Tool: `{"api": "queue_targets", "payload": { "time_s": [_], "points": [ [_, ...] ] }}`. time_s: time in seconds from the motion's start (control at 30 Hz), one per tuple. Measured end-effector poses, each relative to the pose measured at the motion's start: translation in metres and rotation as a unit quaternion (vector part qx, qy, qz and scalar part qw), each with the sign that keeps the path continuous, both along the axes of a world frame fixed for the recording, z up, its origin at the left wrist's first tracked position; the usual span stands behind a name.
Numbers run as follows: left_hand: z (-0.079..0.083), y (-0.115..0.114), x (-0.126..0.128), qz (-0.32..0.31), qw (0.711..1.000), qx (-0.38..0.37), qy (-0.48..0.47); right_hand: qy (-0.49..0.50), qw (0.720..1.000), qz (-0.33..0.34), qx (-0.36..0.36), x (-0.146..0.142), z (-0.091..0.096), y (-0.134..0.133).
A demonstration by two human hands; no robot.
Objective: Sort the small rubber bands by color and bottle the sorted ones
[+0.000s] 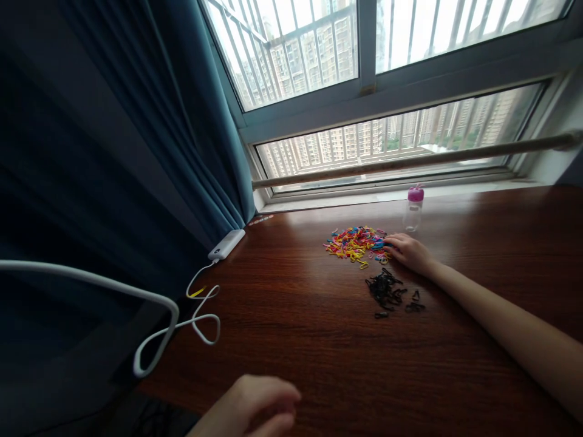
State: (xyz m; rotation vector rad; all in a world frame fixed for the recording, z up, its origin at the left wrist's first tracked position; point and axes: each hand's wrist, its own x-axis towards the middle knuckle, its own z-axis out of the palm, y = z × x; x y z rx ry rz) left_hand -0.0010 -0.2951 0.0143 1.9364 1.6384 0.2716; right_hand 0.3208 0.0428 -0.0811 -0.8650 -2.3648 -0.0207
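A heap of small bright rubber bands (355, 241) in several colours lies on the dark wooden desk (319, 340) near the window. My right hand (410, 252) reaches out to the heap's right edge, fingertips curled down among the bands; what they pinch is too small to see. A separate heap of black bands (389, 291) lies just in front of that hand. My left hand (255, 406) rests at the desk's near edge, fingers loosely curled, with nothing visible in it.
A small clear bottle with a pink cap (413, 209) stands behind the coloured heap by the window sill. A white power bank (226, 244) with a looping white cable (200, 315) lies at the desk's left edge. A blue curtain (136, 152) hangs on the left.
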Motion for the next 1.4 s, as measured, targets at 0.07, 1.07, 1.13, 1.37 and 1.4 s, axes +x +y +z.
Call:
{"api": "queue_targets", "payload": {
  "time_s": [0.07,1.07,1.13,1.37,1.4],
  "points": [
    [0.003,0.056,0.029,-0.015,0.996,0.079,-0.036,-0.006,1.0,-0.001,-0.002,0.0,0.001,-0.002],
    [-0.08,0.358,0.084,-0.083,0.946,0.3,0.089,0.124,0.991,-0.029,-0.03,-0.006,0.008,-0.001],
    [-0.08,0.357,0.084,-0.083,0.941,0.316,0.088,0.138,0.989,-0.051,-0.035,-0.004,0.006,0.004],
    [-0.079,0.355,0.081,-0.075,0.913,0.399,0.051,0.105,0.988,-0.084,-0.077,-0.002,-0.014,0.025],
    [-0.079,0.355,0.08,-0.072,0.908,0.41,0.042,0.092,0.989,-0.08,-0.079,-0.002,-0.016,0.027]
  ]
}}
